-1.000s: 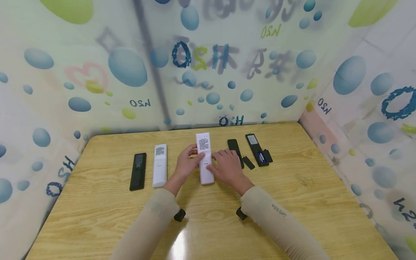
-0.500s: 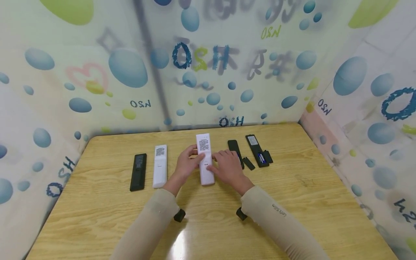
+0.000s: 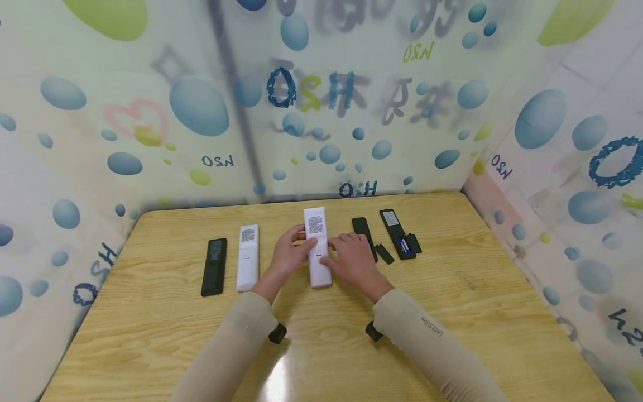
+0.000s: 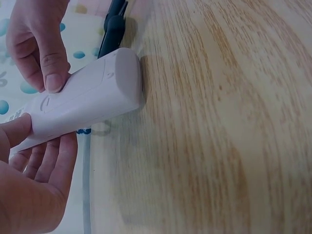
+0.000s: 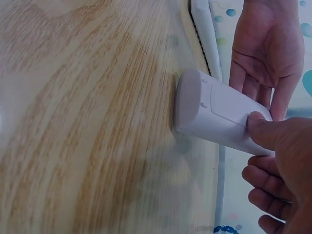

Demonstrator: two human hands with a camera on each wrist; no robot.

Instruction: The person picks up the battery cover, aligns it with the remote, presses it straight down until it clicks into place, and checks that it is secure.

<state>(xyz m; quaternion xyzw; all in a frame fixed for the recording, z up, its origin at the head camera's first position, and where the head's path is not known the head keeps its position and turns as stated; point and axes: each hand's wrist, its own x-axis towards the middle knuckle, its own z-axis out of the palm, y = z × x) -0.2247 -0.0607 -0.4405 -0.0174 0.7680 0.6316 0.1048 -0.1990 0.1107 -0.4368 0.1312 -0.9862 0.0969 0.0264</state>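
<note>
A white remote control (image 3: 315, 224) is held back side up, tilted, its lower end down at the table. My left hand (image 3: 285, 254) grips it from the left, thumb on top and fingers underneath, as the left wrist view shows. From the right, my right hand (image 3: 355, 258) presses its thumb (image 5: 265, 130) on the upper edge of the battery cover (image 5: 231, 106), where a small latch mark lies. The other fingers of that hand are curled beside the remote, the index finger against its side. The cover sits in place.
Left on the wooden table (image 3: 321, 340) lie a black remote (image 3: 214, 265) and a second white remote (image 3: 248, 257). To the right are two black remotes, one partly hidden (image 3: 360, 224), one (image 3: 393, 224) showing a battery (image 3: 404, 243), plus a loose black cover (image 3: 384, 253). A patterned wall stands behind.
</note>
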